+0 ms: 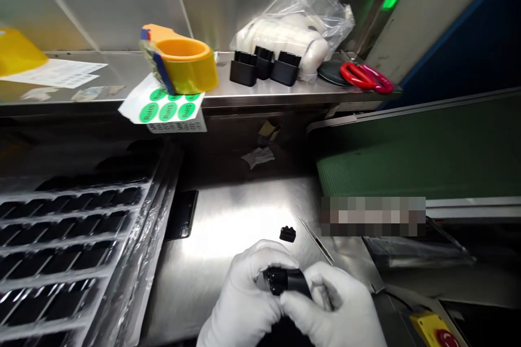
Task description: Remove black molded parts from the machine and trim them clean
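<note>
A small black plastic housing (pixel 299 282) is gripped between both white-gloved hands low in the view. My left hand (pixel 250 295) has its fingers curled round the end with rounded black knobs. My right hand (pixel 337 303) pinches the smoother end, thumb in front. Just beyond my fingers, a small black plastic piece with bumps on top (pixel 287 233) lies on the metal bench (pixel 232 211). To its right are thin metal tweezers (pixel 316 241). Part of the housing is hidden by my fingers.
Stacked trays of black parts (pixel 73 249) fill the left, beside a black phone (pixel 182 214). The shelf above holds yellow tape (pixel 191 73), RoHS stickers (pixel 167 112), three black housings (pixel 286 69), a plastic bag (pixel 293 27) and red-handled scissors (pixel 360 76). A green conveyor belt (pixel 419 146) runs at right.
</note>
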### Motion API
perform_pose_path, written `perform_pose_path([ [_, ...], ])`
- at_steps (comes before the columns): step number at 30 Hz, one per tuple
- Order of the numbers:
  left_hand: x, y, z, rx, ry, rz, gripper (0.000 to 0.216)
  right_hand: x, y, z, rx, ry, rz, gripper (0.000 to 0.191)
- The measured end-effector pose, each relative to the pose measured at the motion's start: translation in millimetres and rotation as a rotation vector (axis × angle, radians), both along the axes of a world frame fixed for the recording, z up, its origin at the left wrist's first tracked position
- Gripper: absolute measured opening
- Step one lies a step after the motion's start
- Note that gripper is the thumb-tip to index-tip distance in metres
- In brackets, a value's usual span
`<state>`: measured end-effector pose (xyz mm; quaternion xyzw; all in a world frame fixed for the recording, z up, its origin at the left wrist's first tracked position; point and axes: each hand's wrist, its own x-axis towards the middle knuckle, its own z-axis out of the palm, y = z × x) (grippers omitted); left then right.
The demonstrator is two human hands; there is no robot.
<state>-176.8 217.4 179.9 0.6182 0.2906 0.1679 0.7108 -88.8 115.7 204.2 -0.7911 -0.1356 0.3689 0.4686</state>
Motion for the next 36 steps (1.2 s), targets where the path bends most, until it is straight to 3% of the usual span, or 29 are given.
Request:
perform_pose_path([
  [3, 6.3, 3.7, -0.3, 0.002, -0.009, -0.072, 0.029, 6.2, -1.5, -9.6, 0.051, -0.037, -0.015, 0.045],
  [7, 13.7, 5.2, 2.7, -0.185, 0.109, -0.093, 0.030, 12.8, -8.9, -16.1, 0.040, 0.053, -0.096, 0.043],
  [17, 2.1, 3.9, 2.9, -0.322, 0.057, -0.029, 0.038, 10.5, 0.0, -8.3, 0.151, 0.142, 0.119, 0.052],
  [23, -6.9, 4.2, 2.2, -0.142, -0.096, 0.003, 0.037, 4.8, -0.5, -10.3, 0.193, 0.151, 0.086, 0.052],
  [28, -10.0, 7.5, 4.0, -0.018, -0.172, -0.023, 0.037, 2.7, 1.4, 0.5, 0.214, 0.183, 0.101, 0.053],
  [36, -11.5, 7.8, 6.7, 0.195, -0.068, -0.044, 0.028, 0.5, 8.0, 15.9, -0.052, 0.092, 0.142, 0.037],
])
